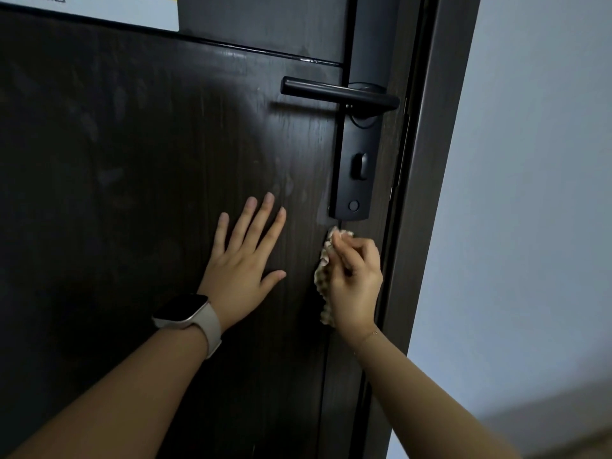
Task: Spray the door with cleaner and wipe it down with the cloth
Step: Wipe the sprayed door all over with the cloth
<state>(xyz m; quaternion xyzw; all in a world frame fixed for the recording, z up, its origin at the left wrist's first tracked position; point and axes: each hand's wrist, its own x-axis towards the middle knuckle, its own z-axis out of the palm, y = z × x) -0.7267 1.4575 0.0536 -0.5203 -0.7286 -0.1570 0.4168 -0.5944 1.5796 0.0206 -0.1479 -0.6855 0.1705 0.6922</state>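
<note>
Wiping step. Right hand point(356, 286) grips bunched cloth point(323, 276) against door point(149, 160), lower centre-right, just under lock plate point(356, 167). Left hand point(245, 260) flat, fingers straight. Next, probably: wipe along the edge.

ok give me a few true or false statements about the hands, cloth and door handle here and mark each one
1. The right hand grips the cloth. True.
2. The left hand holds a spray bottle. False: it lies flat on the door, fingers spread.
3. The cloth is below the lock plate. True.
4. The right hand is on the handle. False: it is well below it.
5. A watch sits on the left wrist. True.
</note>
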